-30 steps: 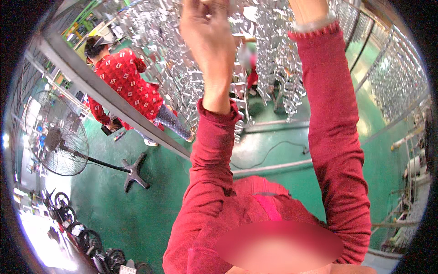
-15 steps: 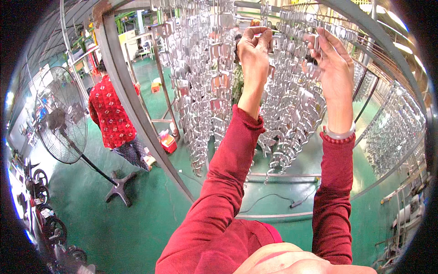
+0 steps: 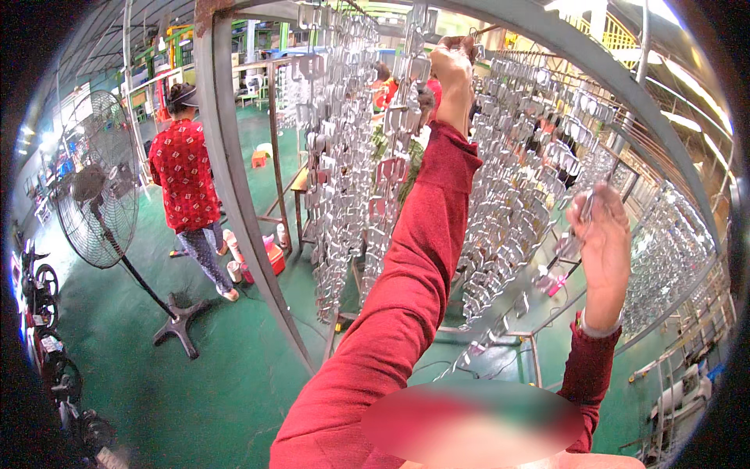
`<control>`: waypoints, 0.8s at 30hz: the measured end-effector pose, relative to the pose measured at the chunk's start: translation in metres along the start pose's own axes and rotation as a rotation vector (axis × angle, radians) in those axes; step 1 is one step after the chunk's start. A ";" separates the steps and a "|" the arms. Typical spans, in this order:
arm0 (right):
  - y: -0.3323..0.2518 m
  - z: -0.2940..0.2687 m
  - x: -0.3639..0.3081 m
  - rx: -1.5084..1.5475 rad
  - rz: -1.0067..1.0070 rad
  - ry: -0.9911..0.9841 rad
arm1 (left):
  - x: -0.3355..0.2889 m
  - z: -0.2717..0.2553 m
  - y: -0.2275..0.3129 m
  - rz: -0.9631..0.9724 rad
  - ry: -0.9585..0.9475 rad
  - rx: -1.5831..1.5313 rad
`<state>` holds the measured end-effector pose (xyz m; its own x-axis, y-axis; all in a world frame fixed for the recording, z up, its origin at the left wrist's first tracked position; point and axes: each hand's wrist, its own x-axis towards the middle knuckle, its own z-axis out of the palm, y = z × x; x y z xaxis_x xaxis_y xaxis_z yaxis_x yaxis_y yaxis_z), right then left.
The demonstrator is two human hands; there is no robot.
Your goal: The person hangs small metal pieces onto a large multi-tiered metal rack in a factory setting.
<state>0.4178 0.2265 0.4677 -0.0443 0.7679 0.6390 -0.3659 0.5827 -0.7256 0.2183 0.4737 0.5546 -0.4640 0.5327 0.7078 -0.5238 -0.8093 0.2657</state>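
My left hand (image 3: pixel 453 72) is raised to the top of the rack, its fingers closed near the upper bar. What they grip is hidden. Shiny metal pieces hang in long strands (image 3: pixel 508 195) on both sides of my left forearm. Lower down on the right, my right hand (image 3: pixel 605 242) is smeared by motion, its fingers curled at the upper end of a strand of metal pieces (image 3: pixel 519 303). That strand slants away from the others, down and to the left.
A grey metal frame (image 3: pixel 226 156) surrounds the strands. A standing fan (image 3: pixel 98 184) is at left, near a person in a red patterned shirt (image 3: pixel 185 176). A red box (image 3: pixel 275 258) sits on the green floor. More strands (image 3: pixel 672 258) hang at far right.
My right hand has moved down and right, and a strand now slants beside it. My left hand stays high, slightly farther right. The person in the red shirt has shifted and stands more upright.
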 end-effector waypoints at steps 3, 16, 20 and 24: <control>-0.004 -0.001 -0.016 -0.038 0.033 0.037 | 0.016 0.010 0.002 -0.107 0.059 0.063; -0.006 0.009 -0.026 -0.186 -0.029 0.047 | 0.022 0.016 -0.013 -0.001 0.040 0.350; 0.005 0.019 -0.015 -0.350 -0.145 0.103 | 0.042 -0.010 -0.033 -0.032 0.014 0.422; 0.004 0.027 -0.015 -0.245 -0.167 0.133 | 0.010 -0.014 -0.004 0.102 -0.078 0.651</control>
<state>0.3922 0.2101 0.4620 0.1254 0.6749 0.7271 -0.1225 0.7378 -0.6638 0.2059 0.4858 0.5515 -0.4227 0.4461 0.7889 0.0694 -0.8520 0.5189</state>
